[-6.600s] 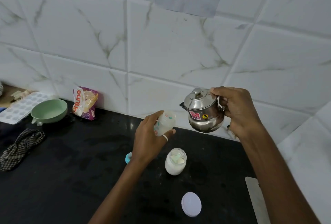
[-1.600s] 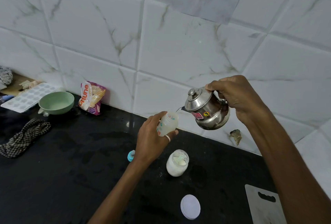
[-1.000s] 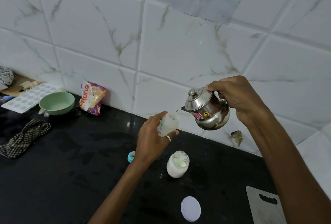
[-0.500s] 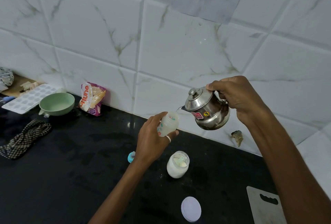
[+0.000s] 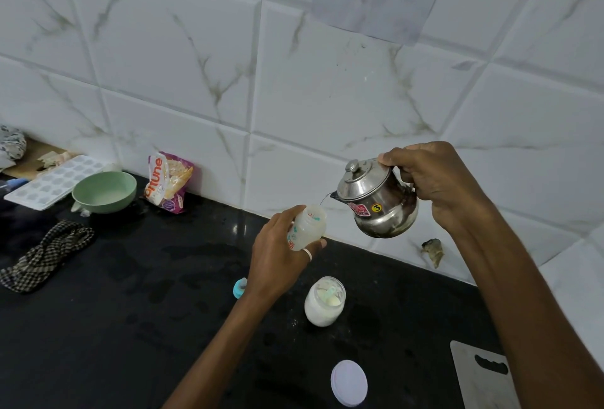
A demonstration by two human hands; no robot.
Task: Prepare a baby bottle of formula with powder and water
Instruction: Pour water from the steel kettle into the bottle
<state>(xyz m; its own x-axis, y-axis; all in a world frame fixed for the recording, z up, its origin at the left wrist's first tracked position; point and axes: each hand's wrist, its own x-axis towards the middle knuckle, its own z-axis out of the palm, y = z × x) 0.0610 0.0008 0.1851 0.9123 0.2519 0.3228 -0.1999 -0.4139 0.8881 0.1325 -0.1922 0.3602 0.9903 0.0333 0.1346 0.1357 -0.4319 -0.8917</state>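
my right hand [image 5: 438,186] curls round the steel kettle [image 5: 376,204], upright before, now tipped, trickling into the baby bottle [image 5: 310,229] my left hand [image 5: 277,261] clasps.

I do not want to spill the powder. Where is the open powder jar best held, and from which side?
Grip the powder jar round its wide body, below the neck, probably coming from the near right. It stands upright on the counter with its mouth open and a scoop inside, so not by the top; the left forearm passes close on its left.
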